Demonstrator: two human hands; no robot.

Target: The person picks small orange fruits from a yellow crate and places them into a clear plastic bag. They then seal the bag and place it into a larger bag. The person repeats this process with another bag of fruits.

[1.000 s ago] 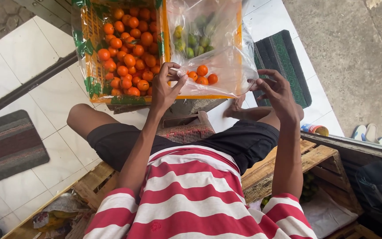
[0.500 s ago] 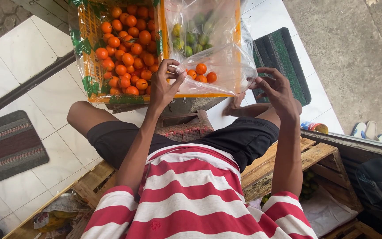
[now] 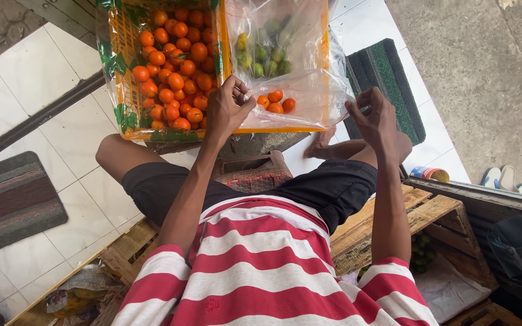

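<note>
Pinching the mouth of a clear plastic bag [image 3: 300,90], both hands hold it stretched between them over the orange crate [image 3: 225,72]. The left hand [image 3: 228,108] has its grip closed on the bag's left edge, thumb and fingertips pressed together on the film just beside the crate's middle divider. The right hand [image 3: 374,118] has its grip closed on the bag's right edge, out past the crate's right side and above the green doormat [image 3: 382,84]. A few small orange fruits [image 3: 276,101] lie in the bottom of the bag, near the crate's front edge. Through the film, green fruits [image 3: 261,51] show in the crate's right compartment. The left compartment is heaped with orange fruits [image 3: 176,66] on a plastic lining. The crate rests on a low stand on the white tiled floor [image 3: 25,78]. A striped mat [image 3: 10,199] lies on the floor to the left, and a tin can [image 3: 430,174] stands by a wooden pallet [image 3: 430,211] to the right.
</note>
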